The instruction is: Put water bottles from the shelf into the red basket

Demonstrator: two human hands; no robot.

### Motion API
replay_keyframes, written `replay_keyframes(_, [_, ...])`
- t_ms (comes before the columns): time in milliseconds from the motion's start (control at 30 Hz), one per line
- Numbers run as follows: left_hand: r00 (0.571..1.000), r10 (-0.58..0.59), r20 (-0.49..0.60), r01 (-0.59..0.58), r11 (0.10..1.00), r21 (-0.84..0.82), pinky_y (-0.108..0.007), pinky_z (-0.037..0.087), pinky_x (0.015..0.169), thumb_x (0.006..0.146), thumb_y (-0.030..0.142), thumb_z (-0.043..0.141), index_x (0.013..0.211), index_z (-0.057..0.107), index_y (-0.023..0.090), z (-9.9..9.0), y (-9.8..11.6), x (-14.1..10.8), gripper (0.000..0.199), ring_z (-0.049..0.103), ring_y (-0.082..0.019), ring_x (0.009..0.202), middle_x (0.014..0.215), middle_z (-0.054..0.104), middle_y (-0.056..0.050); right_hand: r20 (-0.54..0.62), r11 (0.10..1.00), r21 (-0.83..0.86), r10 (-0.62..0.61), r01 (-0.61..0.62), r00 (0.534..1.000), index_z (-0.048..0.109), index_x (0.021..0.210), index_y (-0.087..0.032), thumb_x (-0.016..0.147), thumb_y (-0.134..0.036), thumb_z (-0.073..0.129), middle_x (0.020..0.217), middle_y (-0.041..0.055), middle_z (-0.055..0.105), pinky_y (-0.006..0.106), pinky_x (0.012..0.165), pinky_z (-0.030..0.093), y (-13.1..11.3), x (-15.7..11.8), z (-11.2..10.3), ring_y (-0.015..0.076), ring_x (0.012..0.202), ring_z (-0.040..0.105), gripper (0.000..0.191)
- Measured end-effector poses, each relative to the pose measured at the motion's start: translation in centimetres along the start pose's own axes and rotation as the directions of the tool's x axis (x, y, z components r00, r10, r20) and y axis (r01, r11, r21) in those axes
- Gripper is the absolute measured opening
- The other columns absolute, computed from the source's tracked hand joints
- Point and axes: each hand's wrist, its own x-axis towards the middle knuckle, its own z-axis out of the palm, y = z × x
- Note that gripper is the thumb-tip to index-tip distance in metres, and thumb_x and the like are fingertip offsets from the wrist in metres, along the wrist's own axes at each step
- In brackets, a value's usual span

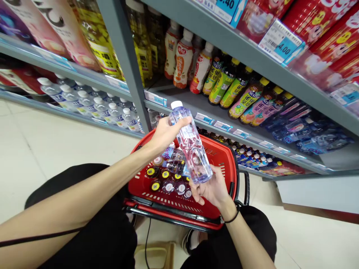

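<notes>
A clear, purple-tinted drink bottle with a white cap is held tilted above the red shopping basket. My left hand is closed round its upper part, just below the cap, with the thumb across the front. At the bottle's base is my right hand, its fingers curled under and against the bottom end. Inside the basket stand several dark bottles with yellow or white cap tops. Other bottles lie beside them, partly hidden by the bottle in my hands.
Ahead, a grey shelf carries white-capped milk drinks, yellow-capped tea bottles and blue-wrapped water packs. Water bottles fill the low shelf at left. The basket's black handle sticks out right. A beige stool is below me.
</notes>
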Motion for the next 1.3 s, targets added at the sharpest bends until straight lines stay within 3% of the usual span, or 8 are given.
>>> replay_keyframes(133, [0.996,-0.080,0.032,0.083,0.993,-0.088,-0.033,0.053,0.069,0.073,0.055,0.080,0.085,0.069,0.014,0.2,-0.1,0.1,0.045,0.064,-0.021,0.068,0.081,0.069,-0.008,-0.115,0.986,-0.103,-0.143,0.131,0.983,0.064,0.106,-0.015,0.091,-0.070,0.052,0.075,0.0051,0.068,0.022,0.037,0.045,0.1,0.2,0.6,0.0163,0.050,0.062,0.057])
replay_keyframes(300, [0.968,-0.245,0.058,0.251,0.917,-0.311,-0.039,0.058,0.078,0.079,0.069,0.069,0.093,0.065,0.019,0.2,0.7,0.1,0.052,0.072,-0.029,0.085,0.082,0.071,-0.009,-0.228,0.874,-0.361,-0.421,0.325,0.878,0.061,0.117,-0.018,0.088,-0.055,0.073,0.072,0.0018,0.069,0.029,0.046,0.052,1.4,0.4,1.0,0.0156,0.048,0.060,0.049])
replay_keyframes(567, [0.972,-0.217,0.094,0.233,0.805,-0.546,-0.030,0.059,0.066,0.085,0.069,0.056,0.083,0.064,0.020,-0.6,1.3,0.7,0.049,0.073,-0.027,0.088,0.076,0.069,-0.007,-0.335,0.657,-0.621,-0.716,0.428,0.613,0.062,0.114,-0.022,0.079,-0.029,0.086,0.097,0.0036,0.073,0.031,0.068,0.059,1.4,0.2,1.5,0.0173,0.077,0.070,0.043])
replay_keyframes(667, [0.956,-0.287,0.069,0.278,0.796,-0.538,-0.034,0.060,0.068,0.083,0.072,0.053,0.083,0.064,0.022,-0.7,1.5,0.7,0.052,0.074,-0.030,0.089,0.074,0.070,-0.009,-0.269,0.507,-0.766,-0.811,0.395,0.519,0.060,0.122,-0.021,0.078,-0.028,0.086,0.120,0.0101,0.069,0.038,0.092,0.059,0.6,-0.2,1.5,0.0228,0.107,0.069,0.051])
replay_keyframes(800, [0.904,-0.423,0.066,0.388,0.743,-0.545,-0.035,0.062,0.072,0.086,0.065,0.045,0.089,0.067,0.018,-0.8,1.5,0.7,0.052,0.074,-0.027,0.085,0.077,0.074,-0.012,-0.161,0.306,-0.891,-0.904,0.335,0.396,0.056,0.123,-0.022,0.074,-0.027,0.089,0.121,0.0101,0.064,0.037,0.089,0.060,0.4,-0.5,1.1,0.0230,0.107,0.067,0.059])
replay_keyframes(933, [0.931,-0.356,0.075,0.331,0.744,-0.580,-0.040,0.063,0.077,0.082,0.062,0.048,0.091,0.066,0.017,-0.6,1.0,0.8,0.049,0.074,-0.028,0.085,0.081,0.075,-0.013,0.042,0.070,-0.940,-0.947,0.333,0.317,0.052,0.124,-0.024,0.075,-0.022,0.089,0.125,0.0110,0.061,0.041,0.092,0.059,0.7,-0.8,-0.1,0.0245,0.112,0.066,0.061])
replay_keyframes(1067, [0.940,-0.326,0.097,0.310,0.705,-0.638,-0.042,0.063,0.079,0.081,0.058,0.050,0.092,0.066,0.017,-0.4,0.7,0.8,0.045,0.073,-0.029,0.085,0.082,0.075,-0.014,0.247,-0.157,-0.942,-0.924,0.298,0.293,0.052,0.123,-0.025,0.075,-0.017,0.089,0.127,0.0125,0.062,0.048,0.091,0.059,0.8,-1.2,-1.6,0.0288,0.117,0.065,0.061])
replay_keyframes(1300, [0.927,-0.364,0.096,0.323,0.640,-0.697,-0.038,0.063,0.079,0.084,0.050,0.046,0.086,0.065,0.018,-0.3,1.1,0.6,0.037,0.074,-0.026,0.083,0.080,0.074,-0.012,0.401,-0.331,-0.908,-0.865,0.257,0.301,0.052,0.128,-0.025,0.075,-0.019,0.091,0.127,0.0138,0.065,0.052,0.093,0.057,-0.2,-1.8,-1.8,0.0309,0.116,0.067,0.065])
